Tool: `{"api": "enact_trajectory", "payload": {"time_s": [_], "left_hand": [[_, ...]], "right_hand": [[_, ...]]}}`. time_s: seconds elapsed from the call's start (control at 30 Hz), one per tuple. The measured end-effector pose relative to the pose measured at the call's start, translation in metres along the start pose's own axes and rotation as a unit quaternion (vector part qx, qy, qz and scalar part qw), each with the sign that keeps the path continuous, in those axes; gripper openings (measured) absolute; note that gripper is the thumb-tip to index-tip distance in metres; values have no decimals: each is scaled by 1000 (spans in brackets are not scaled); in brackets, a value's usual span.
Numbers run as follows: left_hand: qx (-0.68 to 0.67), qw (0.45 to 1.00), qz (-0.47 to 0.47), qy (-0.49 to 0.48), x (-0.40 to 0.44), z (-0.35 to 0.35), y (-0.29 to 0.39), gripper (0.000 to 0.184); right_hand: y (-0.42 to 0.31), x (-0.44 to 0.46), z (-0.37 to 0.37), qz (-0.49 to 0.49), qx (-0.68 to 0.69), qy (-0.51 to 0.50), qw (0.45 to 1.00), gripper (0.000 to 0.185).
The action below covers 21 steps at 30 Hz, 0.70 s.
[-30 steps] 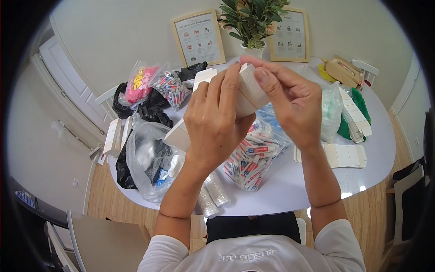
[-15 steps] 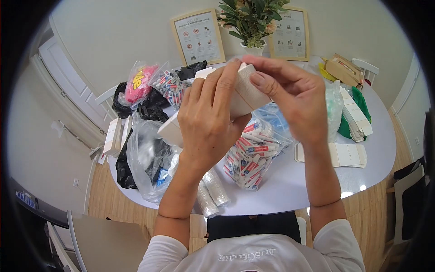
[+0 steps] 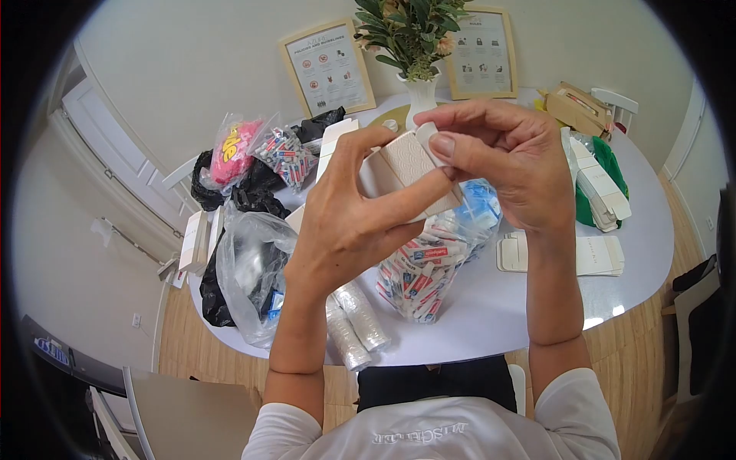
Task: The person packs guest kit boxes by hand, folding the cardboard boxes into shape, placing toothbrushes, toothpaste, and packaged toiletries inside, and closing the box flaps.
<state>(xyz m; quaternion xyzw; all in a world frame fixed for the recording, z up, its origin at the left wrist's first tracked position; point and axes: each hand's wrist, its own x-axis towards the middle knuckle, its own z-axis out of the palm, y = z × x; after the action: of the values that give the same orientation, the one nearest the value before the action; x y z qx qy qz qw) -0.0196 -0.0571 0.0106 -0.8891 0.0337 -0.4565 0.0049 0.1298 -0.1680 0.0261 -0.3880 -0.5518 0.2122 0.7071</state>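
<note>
- White desk [image 3: 491, 326] by a pale wall [image 3: 207, 65];
- white box [image 3: 401, 159] held above the desk, between far and near edges;
- left hand [image 3: 345, 211] clamped round it; right hand [image 3: 521, 157] pinching its flap [image 3: 427, 138];
- seems light, easily squashed; best held softly by its sides

We hold one cream-white carton [image 3: 406, 162] tilted between our hands [image 3: 331, 211], raised over the surface [image 3: 483, 326]. Its sides are folded into a box shape, an embossed curved pattern covers the face we see, and a rounded flap [image 3: 426, 136] sticks out at its upper end.
</note>
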Motion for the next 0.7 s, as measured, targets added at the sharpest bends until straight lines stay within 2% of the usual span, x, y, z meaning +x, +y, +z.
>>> {"api": "enact_trajectory", "payload": {"time_s": [0.13,0.43,0.53,0.63,0.7], "left_hand": [[-21,1000,6,-8,-1,0,-1,58],[-106,993,38,-21,-5,3,-12,61],[-110,992,44,-33,-4,2,-13,62],[-115,992,39,-45,-4,2,-12,62],[-109,993,21,-43,-4,2,-10,61]], "right_hand": [[-3,-1,-4,0,25,-28,999,18],[-3,-3,-1,-18,-55,-15,998,18],[-7,-5,0,16,-34,-31,999,22],[-3,-6,-1,11,-65,-33,997,20],[2,-6,-2,-25,-119,-34,992,19]]}}
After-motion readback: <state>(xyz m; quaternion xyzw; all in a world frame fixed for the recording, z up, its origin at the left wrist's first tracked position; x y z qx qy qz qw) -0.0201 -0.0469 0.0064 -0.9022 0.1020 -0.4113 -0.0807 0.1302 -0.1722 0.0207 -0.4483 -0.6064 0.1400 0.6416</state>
